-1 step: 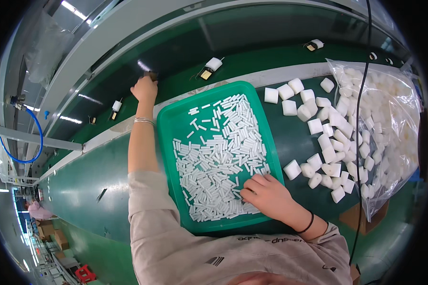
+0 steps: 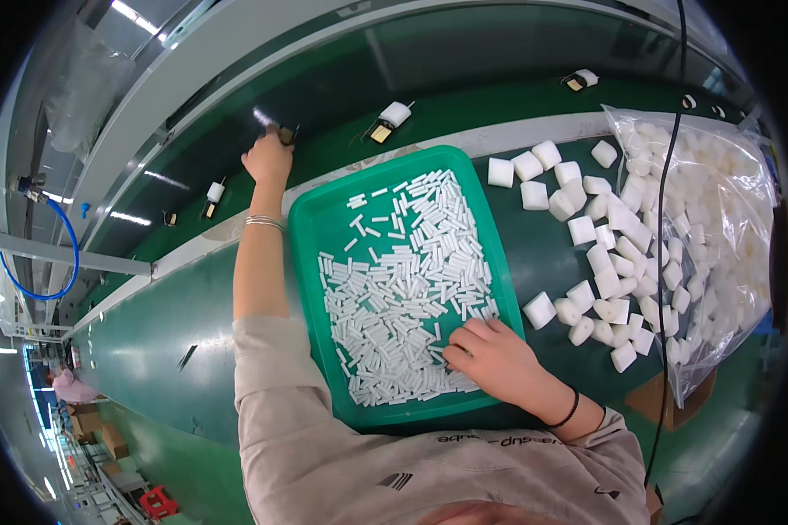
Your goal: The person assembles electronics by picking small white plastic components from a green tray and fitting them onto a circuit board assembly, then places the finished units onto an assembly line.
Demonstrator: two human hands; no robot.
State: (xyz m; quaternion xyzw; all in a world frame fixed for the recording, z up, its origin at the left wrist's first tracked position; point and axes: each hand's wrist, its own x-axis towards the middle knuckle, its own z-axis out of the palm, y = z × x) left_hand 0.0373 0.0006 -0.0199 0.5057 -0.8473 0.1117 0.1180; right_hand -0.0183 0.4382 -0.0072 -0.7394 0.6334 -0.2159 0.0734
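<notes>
My left hand (image 2: 269,160) reaches over the far dark green belt, its fingers closed round a small dark part (image 2: 287,135) that shows past the fingertips. Under my right hand (image 2: 492,357) lies the near right of a green tray (image 2: 302,262); its fingers are bent together at the sticks, and what they hold, if anything, is hidden. Many short white sticks (image 2: 385,350) fill the tray, thickest at the near and right sides. Beyond the tray, a small assembly with a white block and a dark, wired part (image 2: 390,121) rests on the belt.
White foam-like blocks (image 2: 580,231) lie right of the tray, spilling from a clear plastic bag (image 2: 727,227). A black cable (image 2: 670,149) hangs before the bag. More assemblies stand on the belt (image 2: 473,101), one at left (image 2: 214,198). A pale rail (image 2: 499,129) divides belt and table.
The small dark part at my left fingertips shows more plainly than before. My right hand stays in nearly the same place. The whole view has shifted very slightly.
</notes>
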